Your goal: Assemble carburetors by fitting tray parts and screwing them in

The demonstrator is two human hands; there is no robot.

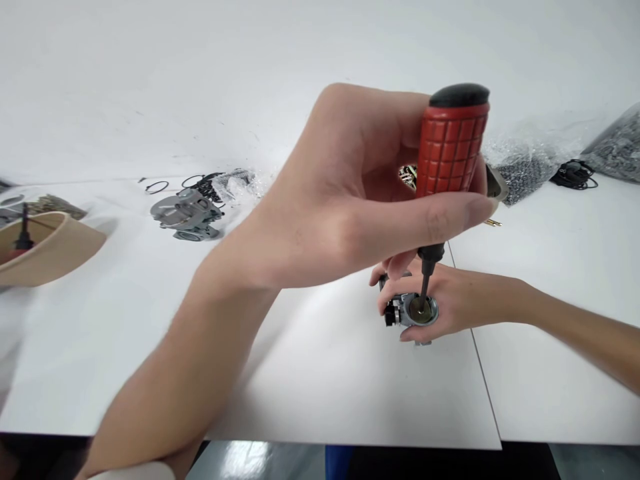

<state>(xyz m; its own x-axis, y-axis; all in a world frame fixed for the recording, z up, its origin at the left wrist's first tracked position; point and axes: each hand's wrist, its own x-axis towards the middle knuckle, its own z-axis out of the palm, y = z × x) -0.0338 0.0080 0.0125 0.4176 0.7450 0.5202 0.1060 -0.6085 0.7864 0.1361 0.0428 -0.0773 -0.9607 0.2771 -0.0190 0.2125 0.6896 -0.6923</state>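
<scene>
My left hand (370,193) is wrapped round the red, ribbed handle of a screwdriver (453,143), which has a black cap and stands nearly upright. Its shaft runs down into the round bore of a small metal carburetor (436,312), where the tip meets a brass-coloured disc. Whether the tip sits in a screw is too small to tell. With fingers and thumb around the carburetor, my right hand (450,300) grips it low over the white table (325,387). The left hand covers part of the right hand's fingers.
Another carburetor (187,213) lies at the left, near black rings (157,187) and a plastic bag of parts. A beige bowl (75,247) with a second screwdriver (23,233) is at far left. Bagged small parts (533,175), black cords (574,175) and brass pieces (493,223) lie back right.
</scene>
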